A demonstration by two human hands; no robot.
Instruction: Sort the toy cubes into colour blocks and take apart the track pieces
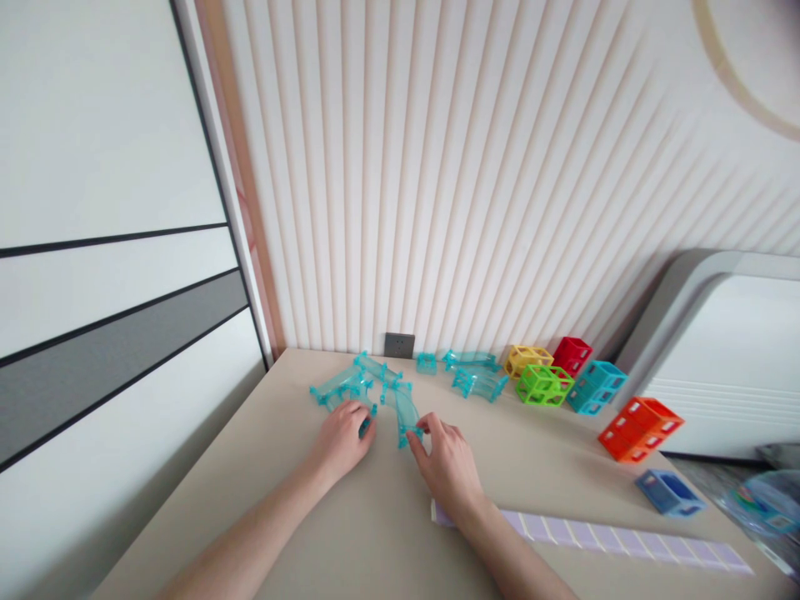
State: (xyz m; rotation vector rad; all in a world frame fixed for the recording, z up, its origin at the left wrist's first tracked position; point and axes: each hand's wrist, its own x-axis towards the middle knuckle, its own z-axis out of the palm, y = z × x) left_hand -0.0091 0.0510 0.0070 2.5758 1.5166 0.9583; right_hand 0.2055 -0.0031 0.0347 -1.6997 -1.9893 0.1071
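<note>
On the tabletop, several translucent teal track pieces lie in a loose cluster. My left hand [345, 437] curls over the near edge of this cluster, its thumb and fingers closed round a small teal track piece [364, 427] that is mostly hidden. A curved teal track piece [406, 408] lies between the hands, pointing toward me. At its near end, my right hand [448, 457] pinches it between thumb and index finger. Behind the left hand, a long teal track piece [341, 382] rests at an angle among the others.
More teal track pieces [478, 383] lie near the wall. Toward the right stand yellow [528, 360], green [543, 385], red [572, 356], blue [597, 387] and orange [641, 429] open-frame blocks. A dark blue block [670, 492] and a lilac segmented strip [587, 533] lie nearer. A socket [399, 345] is on the wall.
</note>
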